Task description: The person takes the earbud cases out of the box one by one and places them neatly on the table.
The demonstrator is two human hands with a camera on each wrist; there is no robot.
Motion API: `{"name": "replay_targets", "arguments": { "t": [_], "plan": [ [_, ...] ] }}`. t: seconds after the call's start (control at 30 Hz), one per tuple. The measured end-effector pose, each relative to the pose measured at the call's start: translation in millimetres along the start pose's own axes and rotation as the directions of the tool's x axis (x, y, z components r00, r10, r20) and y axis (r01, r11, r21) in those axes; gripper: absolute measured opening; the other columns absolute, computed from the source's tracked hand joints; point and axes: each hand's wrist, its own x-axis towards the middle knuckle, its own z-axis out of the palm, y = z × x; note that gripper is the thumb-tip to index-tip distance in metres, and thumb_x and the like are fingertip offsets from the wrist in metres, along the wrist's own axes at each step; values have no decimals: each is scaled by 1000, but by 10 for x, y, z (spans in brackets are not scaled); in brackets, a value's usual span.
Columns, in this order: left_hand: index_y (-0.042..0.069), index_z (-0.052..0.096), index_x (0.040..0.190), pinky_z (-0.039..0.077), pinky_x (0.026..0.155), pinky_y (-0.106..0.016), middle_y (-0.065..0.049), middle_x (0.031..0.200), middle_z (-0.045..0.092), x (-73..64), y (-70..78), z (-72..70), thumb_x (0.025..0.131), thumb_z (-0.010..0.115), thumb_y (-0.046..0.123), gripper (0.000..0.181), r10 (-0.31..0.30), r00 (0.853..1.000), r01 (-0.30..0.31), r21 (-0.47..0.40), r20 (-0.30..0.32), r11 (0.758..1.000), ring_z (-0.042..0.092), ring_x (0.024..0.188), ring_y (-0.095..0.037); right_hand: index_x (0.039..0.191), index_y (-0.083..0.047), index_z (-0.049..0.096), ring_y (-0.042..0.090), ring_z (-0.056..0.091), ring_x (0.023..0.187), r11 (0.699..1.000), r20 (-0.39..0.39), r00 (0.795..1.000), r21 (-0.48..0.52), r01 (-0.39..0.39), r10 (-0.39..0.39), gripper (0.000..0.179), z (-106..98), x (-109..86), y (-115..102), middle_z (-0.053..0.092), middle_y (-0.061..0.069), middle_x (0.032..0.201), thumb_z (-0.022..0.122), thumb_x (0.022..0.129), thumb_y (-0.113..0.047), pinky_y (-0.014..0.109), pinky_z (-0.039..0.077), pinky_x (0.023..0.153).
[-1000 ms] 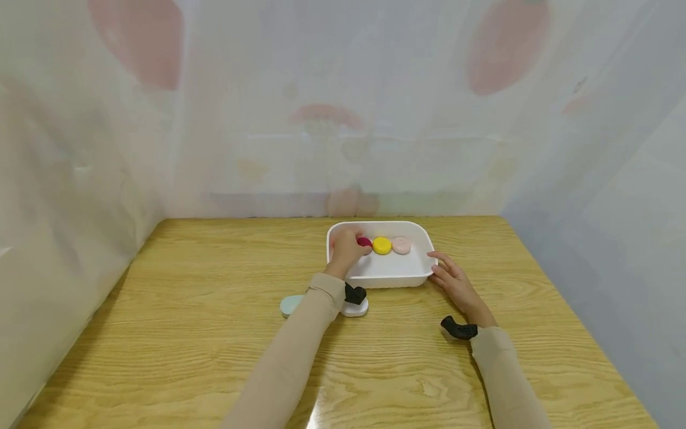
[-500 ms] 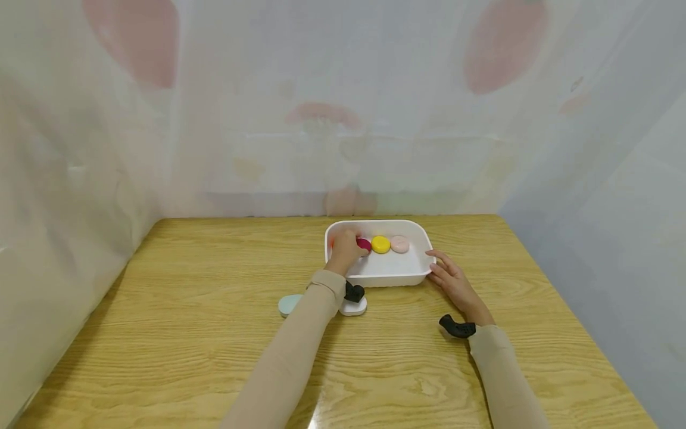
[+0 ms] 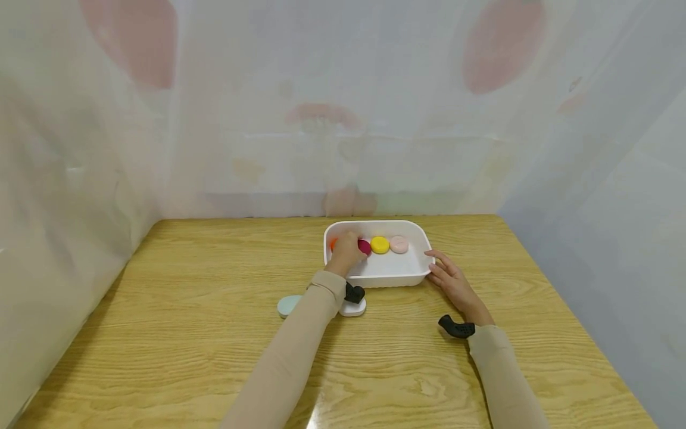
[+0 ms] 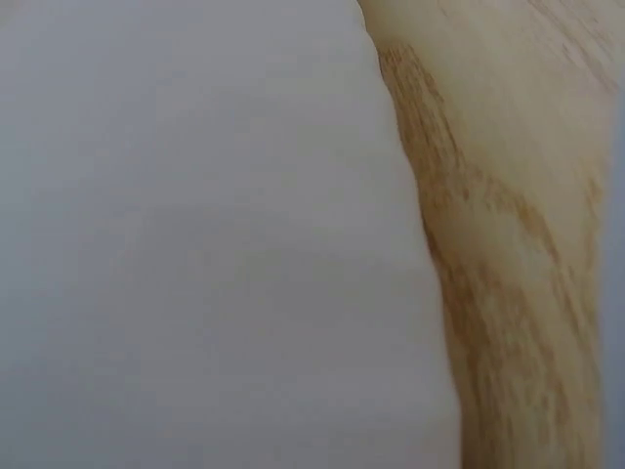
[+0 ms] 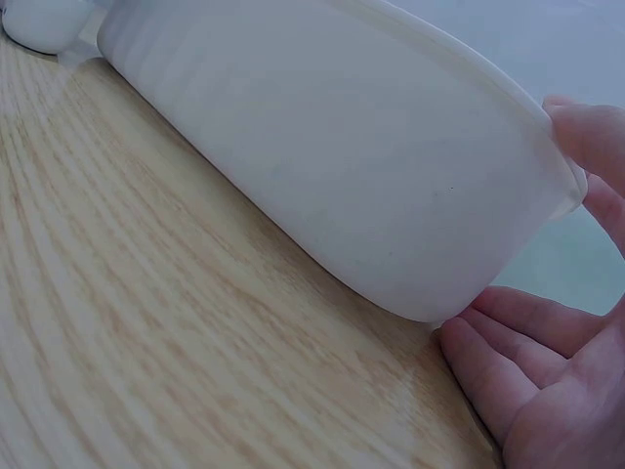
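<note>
A white plastic tray (image 3: 386,282) sits toward the far side of the table. Inside it lie a yellow round disc (image 3: 380,245), a pale pink one (image 3: 399,244), a dark red disc (image 3: 364,248) and an orange thing (image 3: 333,243), partly covered by my hand. My left hand (image 3: 345,253) reaches over the near rim, its thumb and finger around the dark red disc. My right hand (image 3: 454,283) holds the tray's near right corner, one digit over the rim and fingertips (image 5: 479,366) at its base. The left wrist view shows only a close white surface and wood.
On the wooden table (image 3: 187,333), in front of the tray, lie a mint-green oval case (image 3: 288,305) and a white oval one (image 3: 352,308), partly behind the left forearm. Pale sheeting (image 3: 343,167) hangs at the back and both sides.
My left hand shifts very slightly inside the tray, and more of the dark red disc and the orange thing shows. My right hand keeps its place on the corner.
</note>
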Motion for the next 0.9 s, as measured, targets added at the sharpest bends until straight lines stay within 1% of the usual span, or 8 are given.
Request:
{"name": "replay_targets", "arguments": {
  "t": [0.13,0.23,0.3,0.4,0.53,0.63,0.77,0.9],
  "plan": [
    [0,67,114,53,99,-35,-14,112,70,-12,22,-21,76,80,9,41,-12,1000,12,-45,3,999,62,101,-29,139,-11,42,-10,53,118,1000,4,1000,2,0,0,38,1,-14,-10,17,29,153,44,103,-24,9,49,94],
    [0,65,118,52,100,-34,-14,116,69,-22,41,-52,76,80,9,46,-21,1000,22,-91,15,996,62,104,-28,138,-14,44,-10,52,118,1000,4,1000,6,-2,2,36,10,-23,-23,12,32,154,44,103,-24,9,49,94],
    [-1,63,122,52,102,-34,-15,120,67,-30,55,-86,76,80,9,50,-15,1000,17,-123,22,992,62,107,-28,137,-16,45,-9,52,119,1000,4,1000,10,-1,1,36,15,-24,-29,11,33,155,45,103,-25,9,49,94],
    [-2,62,124,51,103,-35,-17,122,67,-46,84,-161,76,80,7,52,23,1000,-20,-150,18,988,62,110,-29,137,-18,45,-9,52,119,1000,8,1000,22,-1,1,35,22,-21,-34,10,34,155,46,102,-26,9,49,94],
    [0,64,123,50,104,-35,-15,123,67,-93,136,-297,75,80,8,51,62,998,-60,-130,6,990,62,112,-29,139,-14,43,-10,52,118,1000,11,1000,17,1,-1,37,15,-16,-25,10,37,154,44,103,-24,9,49,95],
    [4,65,123,51,102,-36,-13,124,68,-141,169,-407,76,80,11,50,77,997,-75,-115,8,991,62,112,-28,141,-10,40,-9,54,117,1000,11,1000,0,-1,1,40,0,-14,-16,18,37,151,44,103,-22,10,49,95],
    [3,66,122,53,99,-36,-14,122,68,-180,146,-502,77,79,12,48,120,993,-118,-139,9,983,63,108,-28,142,-12,39,-7,56,116,1000,14,1000,-14,-10,11,42,-15,-6,-4,25,36,147,47,102,-22,10,50,94],
    [0,65,123,55,96,-35,-16,121,69,-218,78,-581,77,78,11,49,171,985,-164,-193,20,967,65,105,-29,142,-12,39,-6,56,116,1000,18,1000,-11,-12,12,43,-9,-1,1,25,36,147,48,102,-22,11,51,93]
  ]
}}
